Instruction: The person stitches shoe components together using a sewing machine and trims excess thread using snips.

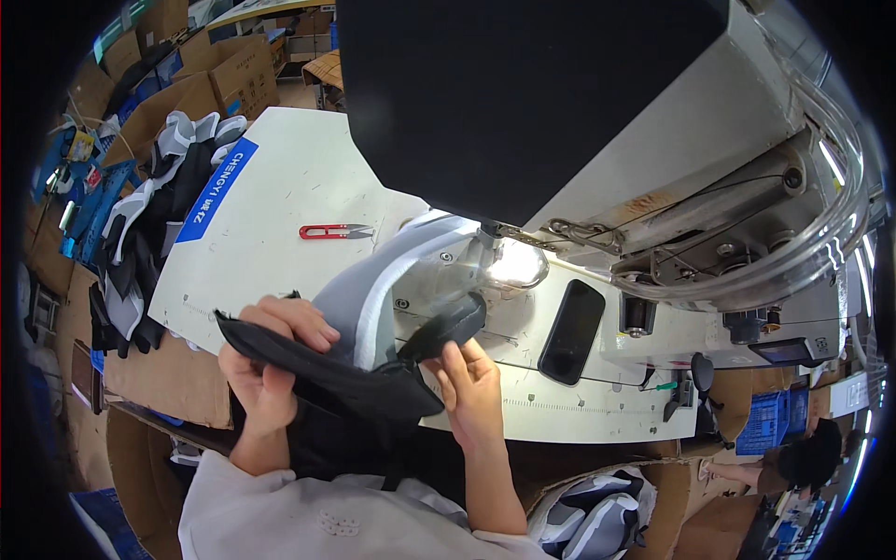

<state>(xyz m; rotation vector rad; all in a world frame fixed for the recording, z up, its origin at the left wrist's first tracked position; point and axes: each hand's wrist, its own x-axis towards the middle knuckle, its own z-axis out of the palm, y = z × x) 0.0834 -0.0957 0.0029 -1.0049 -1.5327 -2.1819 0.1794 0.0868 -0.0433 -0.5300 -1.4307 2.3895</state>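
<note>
At lower centre, the left hand [268,394] grasps the grey-and-black fabric piece [359,294]; the right hand [472,390] pinches a black end. Its grey end reaches the sewing machine [691,121], upper right: seemingly unfinished, though glare hides any stitching. Similar pieces [177,137] heap upper left.

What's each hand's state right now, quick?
Left hand: closed, holding the black fabric.
Right hand: fingertips at the dark flap; whether they grip it cannot be told.

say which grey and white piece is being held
The piece over the white table, its black part gripped by the left hand; others lie heaped past the table's left edge or in a carton at lower right.
</note>
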